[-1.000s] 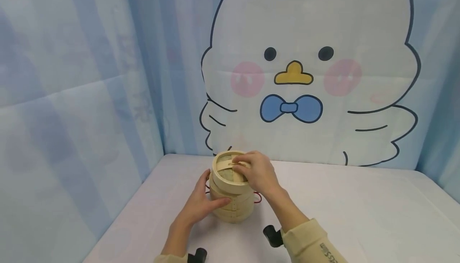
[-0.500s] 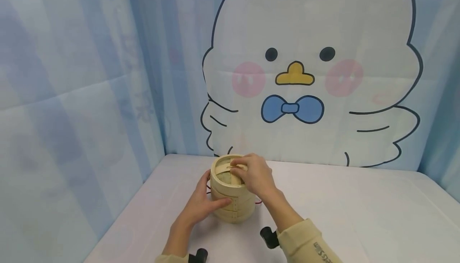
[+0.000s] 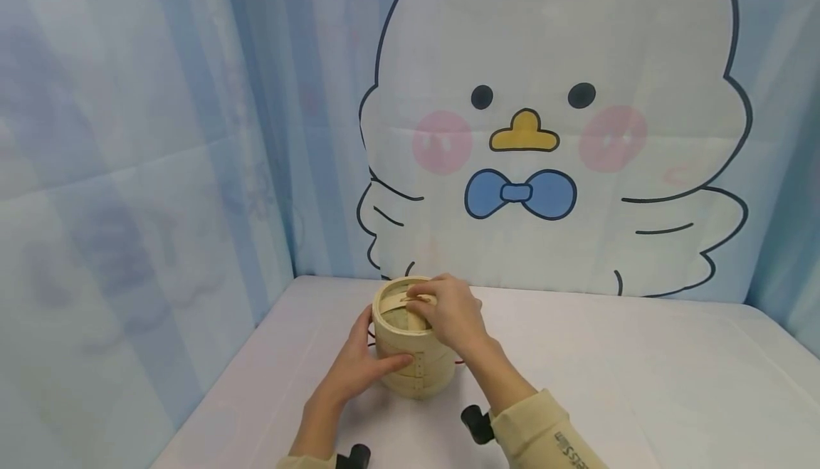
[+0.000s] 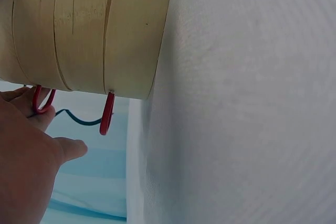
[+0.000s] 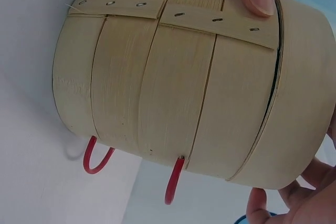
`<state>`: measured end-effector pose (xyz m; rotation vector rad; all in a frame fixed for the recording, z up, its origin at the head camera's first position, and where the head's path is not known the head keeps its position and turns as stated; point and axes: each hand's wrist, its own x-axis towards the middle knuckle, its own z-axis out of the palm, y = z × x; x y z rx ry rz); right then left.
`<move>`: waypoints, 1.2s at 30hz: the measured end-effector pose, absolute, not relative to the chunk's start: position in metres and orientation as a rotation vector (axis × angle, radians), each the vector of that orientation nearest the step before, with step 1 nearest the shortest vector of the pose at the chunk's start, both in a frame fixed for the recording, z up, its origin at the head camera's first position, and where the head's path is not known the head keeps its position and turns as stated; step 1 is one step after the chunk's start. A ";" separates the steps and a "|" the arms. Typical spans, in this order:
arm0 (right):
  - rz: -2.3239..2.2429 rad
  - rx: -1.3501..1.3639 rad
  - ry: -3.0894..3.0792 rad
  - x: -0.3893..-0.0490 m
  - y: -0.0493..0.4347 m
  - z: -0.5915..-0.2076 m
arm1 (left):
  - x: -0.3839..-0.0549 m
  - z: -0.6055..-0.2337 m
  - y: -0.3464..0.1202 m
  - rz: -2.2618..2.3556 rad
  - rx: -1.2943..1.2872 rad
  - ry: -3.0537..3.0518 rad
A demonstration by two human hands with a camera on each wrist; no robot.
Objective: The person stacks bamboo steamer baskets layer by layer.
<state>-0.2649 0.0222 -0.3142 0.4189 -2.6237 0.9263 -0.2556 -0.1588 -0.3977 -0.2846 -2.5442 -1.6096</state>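
A round bamboo steamer (image 3: 419, 369) stands upright on the table, its stacked tiers fitted with red loop handles (image 5: 172, 182). Its woven lid (image 3: 395, 318) sits on top; in the right wrist view a thin dark gap shows along part of the seam beneath it. My left hand (image 3: 359, 362) grips the steamer's left side, thumb across the front. In the left wrist view the fingers of that hand (image 4: 23, 150) reach past a red loop (image 4: 106, 114). From above, my right hand (image 3: 451, 312) pinches the strip handle across the lid, partly hiding the lid's right side.
A white cloth covers the table (image 3: 608, 376), which runs out to both sides of the steamer. Close behind stands a pale blue curtain (image 3: 320, 134) with a large cartoon bird (image 3: 525, 241); another panel (image 3: 128, 206) borders the left.
The lid, raised and tilted a second ago, has come down level onto the upper tier with my right hand still on its handle. My left hand keeps its place on the side.
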 end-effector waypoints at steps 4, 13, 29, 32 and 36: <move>0.902 0.402 -2.631 -0.265 0.023 -0.314 | -0.255 -0.398 -0.157 -1.614 -0.295 -2.538; 0.895 0.431 -2.630 -0.263 0.030 -0.313 | -0.256 -0.397 -0.153 -1.617 -0.314 -2.535; 0.969 0.440 -2.528 -0.237 0.110 -0.322 | -0.253 -0.386 -0.156 -1.591 -0.325 -2.512; 0.936 0.417 -2.525 -0.231 0.124 -0.322 | -0.252 -0.383 -0.158 -1.598 -0.313 -2.511; 0.898 0.403 -2.508 -0.223 0.142 -0.321 | -0.249 -0.376 -0.159 -1.578 -0.311 -2.515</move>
